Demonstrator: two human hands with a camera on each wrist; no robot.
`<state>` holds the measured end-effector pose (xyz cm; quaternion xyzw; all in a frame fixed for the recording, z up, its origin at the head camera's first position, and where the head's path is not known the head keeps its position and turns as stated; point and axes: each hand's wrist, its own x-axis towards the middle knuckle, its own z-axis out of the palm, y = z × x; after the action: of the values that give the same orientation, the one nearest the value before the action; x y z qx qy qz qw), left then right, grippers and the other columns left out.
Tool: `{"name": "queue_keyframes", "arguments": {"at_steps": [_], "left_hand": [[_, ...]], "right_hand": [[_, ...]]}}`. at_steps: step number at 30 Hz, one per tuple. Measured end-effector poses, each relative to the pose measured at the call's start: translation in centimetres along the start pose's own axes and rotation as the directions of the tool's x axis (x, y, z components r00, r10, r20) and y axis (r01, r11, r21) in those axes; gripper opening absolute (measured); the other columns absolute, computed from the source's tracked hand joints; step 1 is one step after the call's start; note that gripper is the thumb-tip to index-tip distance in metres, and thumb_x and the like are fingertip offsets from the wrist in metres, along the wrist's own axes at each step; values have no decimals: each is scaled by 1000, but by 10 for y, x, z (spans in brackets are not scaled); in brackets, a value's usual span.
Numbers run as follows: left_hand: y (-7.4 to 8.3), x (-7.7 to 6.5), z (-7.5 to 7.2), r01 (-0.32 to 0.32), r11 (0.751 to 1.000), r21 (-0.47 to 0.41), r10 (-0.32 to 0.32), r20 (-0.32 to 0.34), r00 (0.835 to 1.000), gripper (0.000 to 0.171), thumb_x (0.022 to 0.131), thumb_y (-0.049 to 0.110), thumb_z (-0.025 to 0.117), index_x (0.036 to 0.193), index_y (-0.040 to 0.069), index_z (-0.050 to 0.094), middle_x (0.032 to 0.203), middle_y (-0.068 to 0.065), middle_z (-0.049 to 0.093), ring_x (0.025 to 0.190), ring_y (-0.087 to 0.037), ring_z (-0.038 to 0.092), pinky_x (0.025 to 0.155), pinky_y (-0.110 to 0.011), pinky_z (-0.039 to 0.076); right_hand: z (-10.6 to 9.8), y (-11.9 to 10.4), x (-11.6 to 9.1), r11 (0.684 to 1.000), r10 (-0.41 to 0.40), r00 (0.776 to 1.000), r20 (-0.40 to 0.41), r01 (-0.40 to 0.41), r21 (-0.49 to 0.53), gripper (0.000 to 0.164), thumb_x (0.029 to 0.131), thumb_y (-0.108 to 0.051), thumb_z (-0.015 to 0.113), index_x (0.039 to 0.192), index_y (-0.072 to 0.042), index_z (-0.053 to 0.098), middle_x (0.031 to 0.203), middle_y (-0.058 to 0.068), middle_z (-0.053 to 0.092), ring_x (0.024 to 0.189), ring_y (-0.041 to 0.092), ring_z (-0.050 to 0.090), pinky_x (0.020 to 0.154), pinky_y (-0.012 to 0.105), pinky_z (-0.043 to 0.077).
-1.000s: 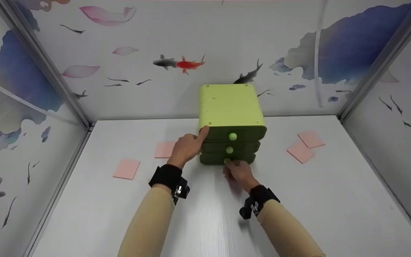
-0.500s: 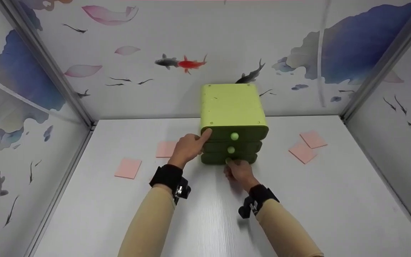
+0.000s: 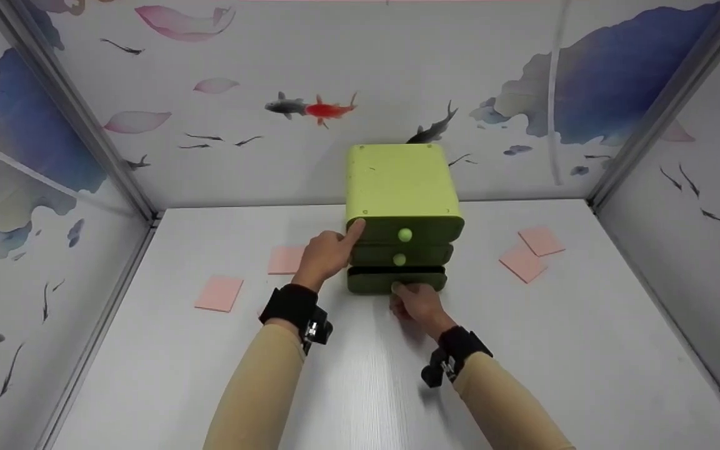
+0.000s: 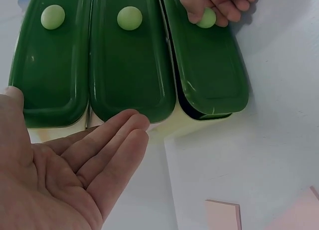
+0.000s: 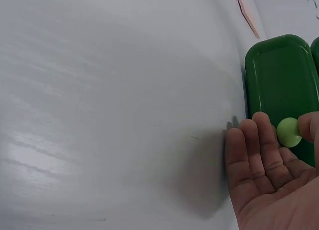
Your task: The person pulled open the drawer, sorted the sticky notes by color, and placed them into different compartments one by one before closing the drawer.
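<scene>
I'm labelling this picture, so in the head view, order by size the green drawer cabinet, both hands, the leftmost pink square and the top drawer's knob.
Largest to smallest:
1. Green drawer cabinet
2. Left hand and right hand, too alike to rank
3. Leftmost pink square
4. Top drawer's knob
</scene>
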<state>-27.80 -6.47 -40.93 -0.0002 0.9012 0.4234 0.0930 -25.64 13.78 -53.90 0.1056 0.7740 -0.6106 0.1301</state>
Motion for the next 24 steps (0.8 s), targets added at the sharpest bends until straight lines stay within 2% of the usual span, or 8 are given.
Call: {"name": "queue_keyframes", "arguments": {"at_steps": [4, 9, 12, 17, 19, 24], "left_hand": [[0, 0, -1, 12, 1000, -11, -12, 9, 1000, 75, 91, 76, 34, 62, 10, 57, 64, -4, 60, 61, -18, 52, 61, -30, 39], [1, 0, -3, 28, 999, -34, -27, 36, 999, 80, 91, 75, 36, 77, 3, 67, 80, -13, 70, 68, -17, 59, 65, -29, 43], [1, 0, -3, 33, 998, -46, -31, 54, 998, 82, 91, 75, 36, 87, -1, 69, 86, -15, 71, 73, -18, 62, 67, -28, 44], [0, -1, -3, 31, 998, -51, -28, 59, 998, 84, 90, 75, 35, 91, -1, 69, 93, -18, 71, 74, -19, 63, 68, -28, 44], [0, -1, -3, 30, 998, -53, -27, 55, 998, 84, 90, 75, 36, 90, -1, 69, 90, -17, 71, 73, -20, 63, 68, -28, 43], [-1, -3, -3, 42, 996, -84, -38, 57, 998, 82, 89, 77, 37, 83, 0, 67, 70, -5, 64, 67, -18, 58, 67, -29, 41]], "right_hand": [[-2, 2, -5, 999, -1, 1000, 5, 2, -38, 38, 98, -28, 55, 81, 4, 68, 71, 8, 64, 64, 17, 57, 60, 29, 48], [-4, 4, -12, 999, 10, 1000, 13, -9, -44, 36, 97, -27, 56, 81, 2, 70, 74, 9, 69, 65, 16, 61, 61, 29, 51], [-5, 6, -16, 999, 16, 1000, 20, -15, -40, 36, 97, -27, 57, 83, 2, 72, 75, 10, 70, 66, 16, 62, 62, 29, 52], [-7, 11, -27, 999, -3, 999, 43, 4, -43, 36, 96, -28, 59, 85, 4, 72, 78, 12, 71, 68, 17, 65, 63, 29, 52], [-6, 14, -32, 999, -4, 998, 55, 7, -38, 38, 96, -29, 59, 86, 5, 72, 78, 12, 71, 68, 16, 64, 62, 29, 52], [-4, 21, -47, 1000, 12, 997, 78, -12, -1, 39, 95, -32, 62, 89, 5, 72, 79, 11, 71, 68, 15, 64, 64, 28, 53]]}}
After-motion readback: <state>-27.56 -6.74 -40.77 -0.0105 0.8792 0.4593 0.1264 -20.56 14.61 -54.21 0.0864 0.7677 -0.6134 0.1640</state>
